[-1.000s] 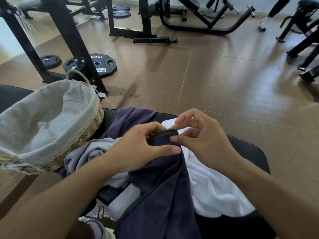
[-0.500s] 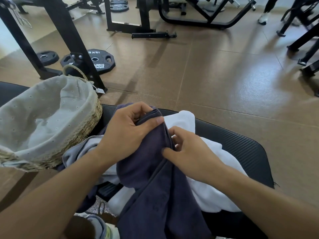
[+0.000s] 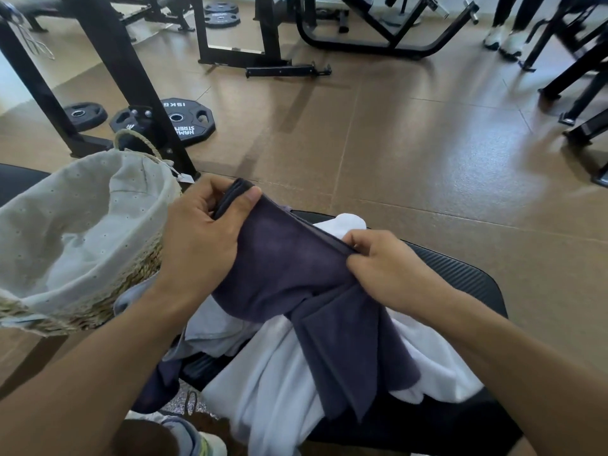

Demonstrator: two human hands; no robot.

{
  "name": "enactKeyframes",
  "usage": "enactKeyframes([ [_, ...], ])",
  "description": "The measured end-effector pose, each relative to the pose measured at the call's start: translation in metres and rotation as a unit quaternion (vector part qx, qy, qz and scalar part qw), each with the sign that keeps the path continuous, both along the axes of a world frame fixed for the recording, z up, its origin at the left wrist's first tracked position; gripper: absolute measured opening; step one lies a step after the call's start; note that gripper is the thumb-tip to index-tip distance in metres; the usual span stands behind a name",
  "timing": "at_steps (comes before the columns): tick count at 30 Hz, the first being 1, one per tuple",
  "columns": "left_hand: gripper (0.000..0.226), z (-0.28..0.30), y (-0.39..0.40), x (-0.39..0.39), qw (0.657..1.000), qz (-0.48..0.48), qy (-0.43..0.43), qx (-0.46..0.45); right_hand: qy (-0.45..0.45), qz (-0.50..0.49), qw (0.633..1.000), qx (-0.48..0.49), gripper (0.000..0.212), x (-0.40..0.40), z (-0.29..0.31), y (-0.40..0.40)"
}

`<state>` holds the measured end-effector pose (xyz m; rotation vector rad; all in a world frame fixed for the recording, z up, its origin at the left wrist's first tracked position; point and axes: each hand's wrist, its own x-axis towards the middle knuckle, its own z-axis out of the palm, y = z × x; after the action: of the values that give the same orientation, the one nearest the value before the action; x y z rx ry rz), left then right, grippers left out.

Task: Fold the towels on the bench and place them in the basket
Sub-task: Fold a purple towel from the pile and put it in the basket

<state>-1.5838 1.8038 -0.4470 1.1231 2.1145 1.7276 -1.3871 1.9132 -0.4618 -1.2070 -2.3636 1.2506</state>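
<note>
A dark navy towel [image 3: 289,274] hangs between both hands above the black bench [image 3: 460,274]. My left hand [image 3: 200,235] pinches one corner of its doubled top edge, raised near the basket. My right hand [image 3: 391,268] grips the same edge lower and to the right, so the edge runs taut between them. The rest of the towel drapes down over a white towel [image 3: 269,383] heaped on the bench. A pale grey towel [image 3: 210,327] lies under my left forearm. The woven basket [image 3: 108,311] with a grey cloth liner stands at the left, holding no towels that I can see.
Black rack uprights [image 3: 108,60] and weight plates [image 3: 184,121] stand on the brown floor behind the basket. Machine frames [image 3: 378,44] fill the back and right. A person's white shoes [image 3: 503,41] show at top right. My own shoe [image 3: 194,436] is at the bottom.
My left hand has lifted its corner up and left toward the basket. My right hand has slid right along the edge, stretching the navy towel's top edge out between them.
</note>
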Motion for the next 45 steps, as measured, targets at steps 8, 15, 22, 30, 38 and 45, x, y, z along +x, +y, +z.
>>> enactKeyframes([
  [8,0.013,0.0,0.002,-0.001,1.0,0.013,-0.001,-0.006,0.013,0.134,0.991,0.004,0.009,0.015,0.033,0.027],
  [15,0.013,-0.014,0.006,-0.012,0.996,0.019,0.051,-0.064,-0.227,0.162,0.959,0.059,0.018,0.04,0.022,0.048],
  [22,0.014,-0.004,0.012,-0.017,0.996,0.075,0.042,-0.036,0.03,-0.119,0.972,0.202,0.021,0.036,0.03,0.052],
  [30,0.019,0.0,0.001,-0.027,0.989,0.036,-0.136,-0.046,0.007,-0.009,0.982,0.191,0.034,0.042,0.03,0.051],
  [38,0.012,-0.015,-0.006,-0.034,0.909,-0.077,0.082,-0.401,-0.081,0.166,0.976,0.113,0.034,0.037,0.015,0.042],
  [45,0.019,-0.029,-0.009,-0.053,0.916,-0.016,0.131,-0.379,-0.136,0.093,0.981,0.106,0.031,0.042,0.007,0.059],
])
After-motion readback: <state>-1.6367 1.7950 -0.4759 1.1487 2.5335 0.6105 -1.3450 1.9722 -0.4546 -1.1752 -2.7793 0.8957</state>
